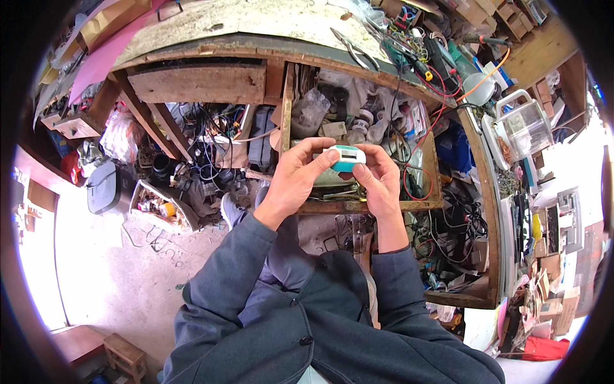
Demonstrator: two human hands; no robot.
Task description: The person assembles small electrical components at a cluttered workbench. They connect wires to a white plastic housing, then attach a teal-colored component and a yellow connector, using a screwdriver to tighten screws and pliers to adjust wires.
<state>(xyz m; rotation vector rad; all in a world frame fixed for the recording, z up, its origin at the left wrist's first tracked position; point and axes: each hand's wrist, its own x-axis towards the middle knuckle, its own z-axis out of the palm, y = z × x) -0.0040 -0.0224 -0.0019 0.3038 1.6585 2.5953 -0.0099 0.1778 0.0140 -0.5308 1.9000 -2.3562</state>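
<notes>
I hold a small rounded device [346, 165] between both hands, above an open wooden drawer [409, 206]. Its body is teal and white, with a little rectangular display window on the top face; its exact kind is not clear. My left hand [295, 178] pinches its left end, thumb on the white face. From the other side my right hand [382, 185] grips it, with the thumb at its lower right edge. Below and beyond my hands, the drawer holds plastic bags, small round parts and wires.
Pliers [354, 50] lie on the worn bench top [256, 22]. A red cable [419, 144] hangs over the drawer's right side. To the left, a black bin [110, 187] and a cardboard box [167, 206] stand on the floor. A clear plastic container [526, 125] sits at the right.
</notes>
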